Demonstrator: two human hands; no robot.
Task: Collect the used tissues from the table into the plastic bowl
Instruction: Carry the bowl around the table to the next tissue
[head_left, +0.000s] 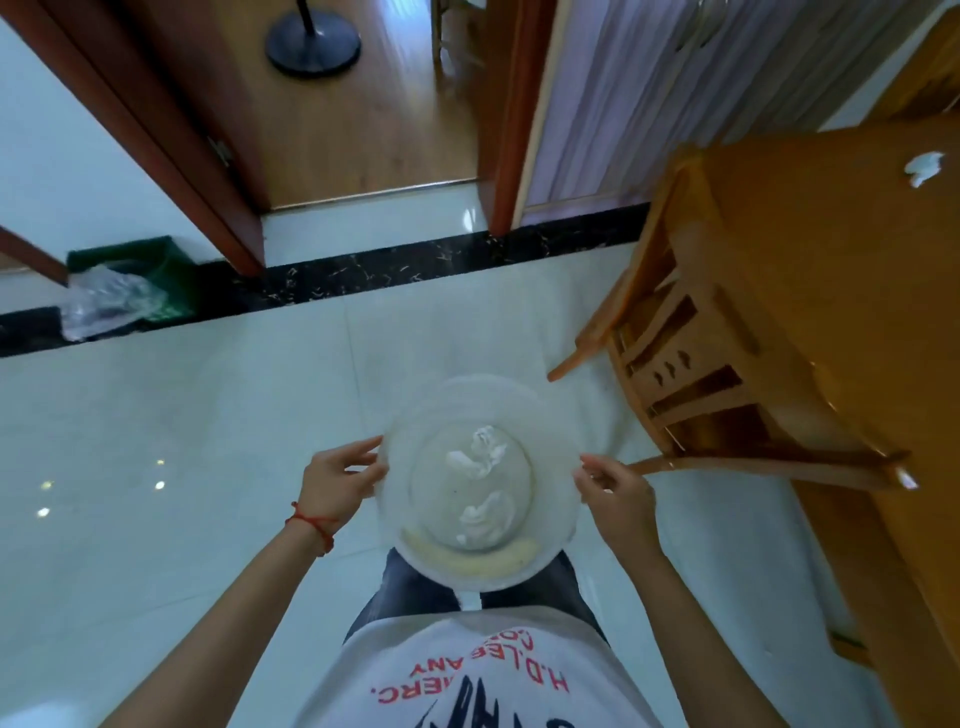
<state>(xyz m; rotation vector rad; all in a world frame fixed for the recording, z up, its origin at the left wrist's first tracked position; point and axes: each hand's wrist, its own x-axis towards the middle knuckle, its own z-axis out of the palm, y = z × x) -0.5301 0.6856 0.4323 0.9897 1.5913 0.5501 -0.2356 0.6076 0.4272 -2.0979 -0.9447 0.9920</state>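
Between both hands (340, 475), the plastic bowl (556, 415)

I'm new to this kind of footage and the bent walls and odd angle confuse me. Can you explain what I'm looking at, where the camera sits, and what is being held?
There is only one picture, taken by a wide-angle camera worn on a person's head and looking down past their chest. That lens is what bends the doorway and walls.

No machine is involved, only two bare hands. The left hand, with a red string at the wrist, and the right hand hold a clear plastic bowl by opposite sides of its rim, over a pale tiled floor.

Two crumpled white tissues lie inside the bowl.

On the right is a wooden table with a chair tucked under it. One more tissue on the table sits near the picture's edge, not yet collected. By the wall at left stands a green bin with a plastic liner.
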